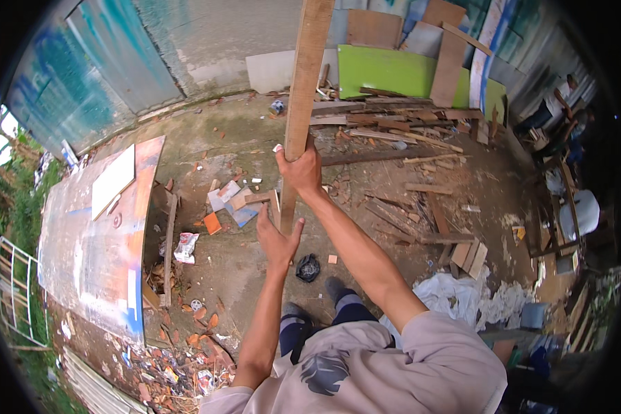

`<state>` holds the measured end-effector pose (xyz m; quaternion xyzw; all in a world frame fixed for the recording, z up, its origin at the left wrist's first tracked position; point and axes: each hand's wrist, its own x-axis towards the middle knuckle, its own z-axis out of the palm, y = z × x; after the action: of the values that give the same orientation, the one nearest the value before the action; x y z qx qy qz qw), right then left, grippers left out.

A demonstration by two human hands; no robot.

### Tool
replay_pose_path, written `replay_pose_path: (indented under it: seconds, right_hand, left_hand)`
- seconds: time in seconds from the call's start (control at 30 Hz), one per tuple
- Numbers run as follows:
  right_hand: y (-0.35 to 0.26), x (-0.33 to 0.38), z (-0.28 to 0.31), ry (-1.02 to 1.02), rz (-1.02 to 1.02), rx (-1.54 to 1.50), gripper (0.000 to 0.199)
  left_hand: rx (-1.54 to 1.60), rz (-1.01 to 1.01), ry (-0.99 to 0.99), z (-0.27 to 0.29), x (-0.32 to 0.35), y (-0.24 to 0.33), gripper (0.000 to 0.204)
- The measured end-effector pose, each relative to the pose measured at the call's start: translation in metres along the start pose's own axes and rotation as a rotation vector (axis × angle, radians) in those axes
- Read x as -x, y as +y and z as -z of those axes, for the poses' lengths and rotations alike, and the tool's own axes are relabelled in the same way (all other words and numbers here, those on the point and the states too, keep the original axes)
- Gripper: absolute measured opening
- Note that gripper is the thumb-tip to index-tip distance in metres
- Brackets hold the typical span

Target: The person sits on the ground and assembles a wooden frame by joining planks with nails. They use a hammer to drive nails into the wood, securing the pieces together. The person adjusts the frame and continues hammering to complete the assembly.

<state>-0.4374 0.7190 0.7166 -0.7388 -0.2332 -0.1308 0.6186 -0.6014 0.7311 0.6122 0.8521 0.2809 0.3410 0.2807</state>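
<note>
A long wooden plank [306,76] stands nearly upright in front of me, its upper end running out past the top of the view. My right hand [301,169] is wrapped round its lower half, with a small white patch by the thumb. Lower down, my left hand [279,240] is beside the plank's bottom part, thumb and fingers spread apart; whether its palm touches the wood is hidden. Small wood offcuts [241,200] and an orange square piece [212,223] lie on the ground just left of the plank. A crumpled black plastic piece [308,268] is near my feet.
On the left is a paint-stained board table [83,241] bearing a white panel [114,181]. Scrap timber [400,124] is piled at the far right before a green panel [386,72]. White sheeting [455,293] lies to the right. Another person [557,103] is at the far right.
</note>
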Motion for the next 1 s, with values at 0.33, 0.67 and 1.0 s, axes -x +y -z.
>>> replay_pose_path:
  seconds: [0.33, 0.67, 1.0]
  right_hand:
    - [0.132, 0.077, 0.189, 0.298, -0.473, -0.082, 0.050]
    - [0.276, 0.126, 0.381, -0.323, -0.825, 0.107, 0.086]
    - [0.377, 0.064, 0.474, -0.531, -1.179, -0.276, 0.106]
  left_hand:
    - [-0.194, -0.068, -0.737, -0.119, 0.058, 0.055, 0.089]
    - [-0.281, 0.098, -1.122, -0.222, 0.206, 0.154, 0.079]
    - [-0.333, 0.403, -1.205, -0.234, 0.314, 0.162, 0.083]
